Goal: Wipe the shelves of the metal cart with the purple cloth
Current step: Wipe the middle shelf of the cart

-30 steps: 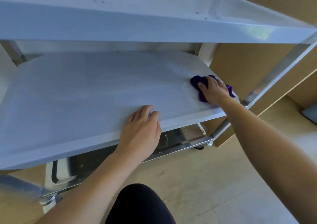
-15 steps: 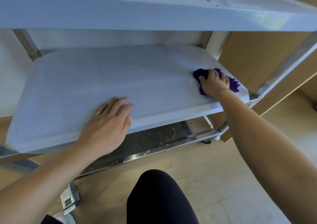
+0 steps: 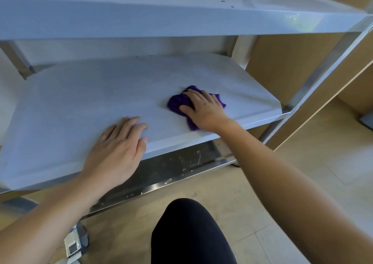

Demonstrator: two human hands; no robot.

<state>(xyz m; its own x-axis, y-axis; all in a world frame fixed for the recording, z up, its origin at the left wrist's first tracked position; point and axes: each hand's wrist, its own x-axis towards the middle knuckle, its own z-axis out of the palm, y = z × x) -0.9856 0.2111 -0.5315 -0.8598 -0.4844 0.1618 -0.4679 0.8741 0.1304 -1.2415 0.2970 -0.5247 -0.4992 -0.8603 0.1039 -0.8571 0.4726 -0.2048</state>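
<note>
The cloth [image 3: 178, 103], dark purple and bunched, lies on the middle shelf [image 3: 80, 106] of the steel cart [image 3: 314, 78], right of frame centre, near the front edge. The top shelf [image 3: 141, 19] spans the upper frame. The shiny bottom shelf [image 3: 161, 168] shows smeared streaks.

Middle shelf [image 3: 90, 106] of the metal cart: a flat, pale surface. On it lies the purple cloth [image 3: 178, 104], bunched, right of centre, with your right hand [image 3: 203, 110] pressed flat over it. Your left hand [image 3: 117, 150] rests palm-down at the front edge, apart from the cloth. Top shelf [image 3: 161, 21] above; darker, marked bottom shelf [image 3: 171, 166] below; floor [image 3: 282, 183] beneath.
</note>
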